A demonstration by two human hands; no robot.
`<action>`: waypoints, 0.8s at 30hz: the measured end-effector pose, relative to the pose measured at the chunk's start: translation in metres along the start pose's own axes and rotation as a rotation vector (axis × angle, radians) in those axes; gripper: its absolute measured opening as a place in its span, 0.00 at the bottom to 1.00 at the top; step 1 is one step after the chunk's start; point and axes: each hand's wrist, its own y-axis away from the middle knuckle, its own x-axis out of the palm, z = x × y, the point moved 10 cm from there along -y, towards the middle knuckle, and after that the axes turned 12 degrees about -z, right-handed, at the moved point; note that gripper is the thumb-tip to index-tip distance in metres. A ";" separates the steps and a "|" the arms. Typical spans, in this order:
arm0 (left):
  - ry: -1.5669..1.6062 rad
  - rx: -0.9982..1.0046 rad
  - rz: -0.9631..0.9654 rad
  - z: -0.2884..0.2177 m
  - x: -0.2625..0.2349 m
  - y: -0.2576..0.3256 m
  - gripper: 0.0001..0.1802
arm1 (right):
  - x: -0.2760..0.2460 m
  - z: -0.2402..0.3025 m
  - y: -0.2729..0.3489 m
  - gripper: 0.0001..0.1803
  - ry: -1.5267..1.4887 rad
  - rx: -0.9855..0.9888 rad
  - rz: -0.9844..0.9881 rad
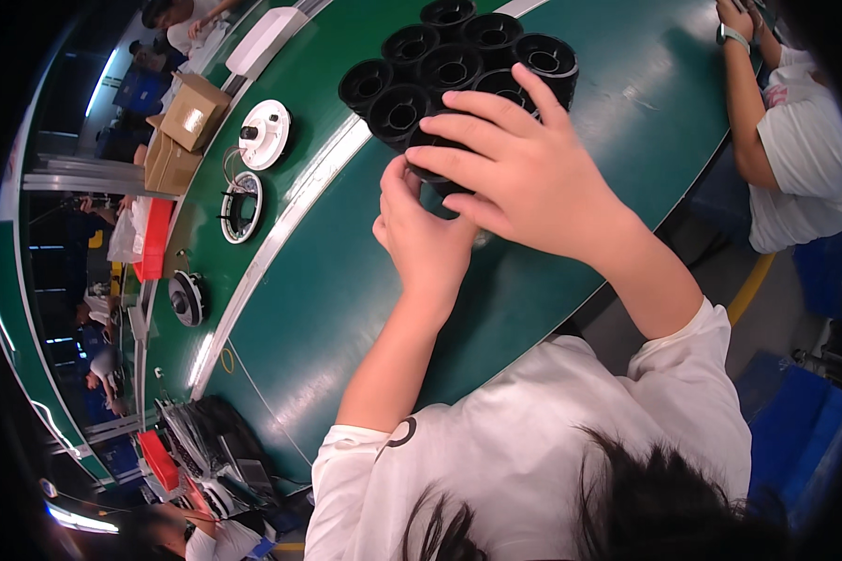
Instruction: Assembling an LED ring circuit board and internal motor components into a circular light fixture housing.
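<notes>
Here both hands close on one black round part (437, 161) at the near edge of a cluster of black cup-shaped parts (454, 56) on the green table (346, 280). The right hand (515, 168) grips it from above, fingers spread; the left hand (421, 234) holds its near side. Farther left, a white round disc (265, 134) and cardboard boxes (182, 131) lie.

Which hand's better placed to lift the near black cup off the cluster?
Probably the right hand: its fingers already drape over the near black cup. The left hand only touches its near side from below.
</notes>
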 end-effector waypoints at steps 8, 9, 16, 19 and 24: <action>-0.038 0.013 -0.039 0.017 0.020 -0.001 0.35 | 0.019 -0.024 0.001 0.15 -0.061 -0.007 0.161; -0.036 -0.005 -0.051 0.021 0.022 -0.002 0.35 | 0.021 -0.027 0.003 0.15 -0.071 0.001 0.168; 0.005 0.002 -0.037 0.027 0.041 -0.004 0.32 | 0.033 -0.043 0.007 0.14 -0.126 -0.008 0.220; -0.008 -0.003 -0.040 0.030 0.046 -0.006 0.33 | 0.038 -0.050 0.007 0.14 -0.125 -0.018 0.231; -0.023 0.001 -0.053 0.034 0.056 -0.012 0.34 | 0.044 -0.061 0.005 0.15 -0.133 -0.035 0.231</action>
